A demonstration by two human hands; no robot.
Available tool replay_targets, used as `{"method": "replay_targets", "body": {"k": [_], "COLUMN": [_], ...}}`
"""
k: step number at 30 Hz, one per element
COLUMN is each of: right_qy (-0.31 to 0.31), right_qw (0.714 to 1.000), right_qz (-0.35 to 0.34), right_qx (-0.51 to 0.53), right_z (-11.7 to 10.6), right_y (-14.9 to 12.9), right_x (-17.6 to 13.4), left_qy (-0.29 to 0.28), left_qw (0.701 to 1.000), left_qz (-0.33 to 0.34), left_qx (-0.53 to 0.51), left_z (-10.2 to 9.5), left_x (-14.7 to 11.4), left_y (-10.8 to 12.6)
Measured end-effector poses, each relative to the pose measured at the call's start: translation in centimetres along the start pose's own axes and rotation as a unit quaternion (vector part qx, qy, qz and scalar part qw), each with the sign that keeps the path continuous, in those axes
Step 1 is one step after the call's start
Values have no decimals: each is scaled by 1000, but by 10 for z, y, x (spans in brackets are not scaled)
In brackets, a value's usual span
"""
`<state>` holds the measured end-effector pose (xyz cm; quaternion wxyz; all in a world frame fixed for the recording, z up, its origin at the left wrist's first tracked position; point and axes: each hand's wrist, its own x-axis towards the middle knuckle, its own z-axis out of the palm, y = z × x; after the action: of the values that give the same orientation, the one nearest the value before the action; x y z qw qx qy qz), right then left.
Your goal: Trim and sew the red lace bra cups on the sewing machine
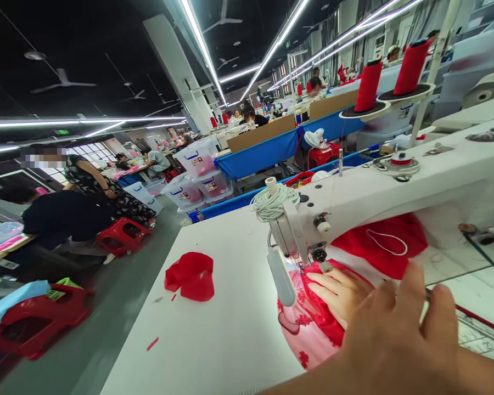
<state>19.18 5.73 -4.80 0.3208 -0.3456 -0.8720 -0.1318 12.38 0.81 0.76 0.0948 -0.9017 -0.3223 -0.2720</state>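
On the white sewing machine (395, 186), red fabric with sheer, flower-patterned parts (304, 318) lies under the needle area. My right hand (340, 291) rests on this fabric beside the presser foot, its fingers stretched out flat toward the needle. Nearer the camera, my left hand (399, 323) crosses over in front of the right wrist, fingers apart, nothing visible in it. It hides part of the right hand and the fabric. Behind both hands, under the machine arm, more red cloth (382, 244) lies with a loop of white cord (389, 241) on top.
A loose red fabric piece (193, 277) and a small red scrap (152, 344) lie on the white tabletop (230, 340). Red thread cones (411, 68) stand behind the machine. Stacked clear bins (200, 159), red stools (125, 236) and other people are farther off.
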Motion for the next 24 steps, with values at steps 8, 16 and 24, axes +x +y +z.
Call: {"method": "replay_targets", "body": {"k": [8,16,24], "right_qy": [-5,40,31], "right_qw": [991,994,996], "right_qz": [43,-12,-8], "right_qx": [124,101,89], "right_z": [-5,-9,-5], "right_y": [1,3,4], "right_x": [-1,2,2], "left_qy": [-60,-172,-167], "left_qw": [978,973,984], "left_qz": [-169,-123,-38], "left_qx": [-102,-87,51], "left_z": [-25,-34,-32], "left_x": [-86,-84,-91], "left_y": [-60,-106,-113]}}
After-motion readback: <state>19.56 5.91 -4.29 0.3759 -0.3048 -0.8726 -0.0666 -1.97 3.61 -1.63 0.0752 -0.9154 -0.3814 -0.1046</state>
